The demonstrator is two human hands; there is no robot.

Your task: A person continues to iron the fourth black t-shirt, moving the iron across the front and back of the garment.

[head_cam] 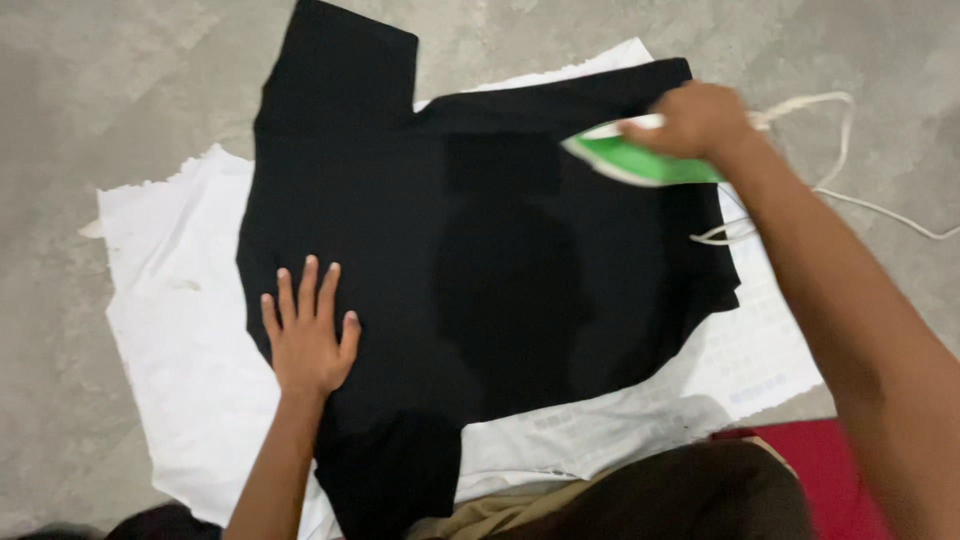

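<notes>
A black T-shirt [480, 250] lies spread flat on a white cloth [180, 340] on the floor. My left hand [308, 335] rests flat on the shirt's left part, fingers spread, pressing the fabric down. My right hand [697, 120] grips the handle of a green and white iron [635, 158] that sits on the shirt's upper right area, its nose pointing left.
The iron's white cord [850, 190] runs off to the right over the grey concrete floor [110, 90]. A red cloth [835, 470] lies at the lower right, beside my knee in dark trousers [690, 495]. The white cloth's torn edge reaches the left.
</notes>
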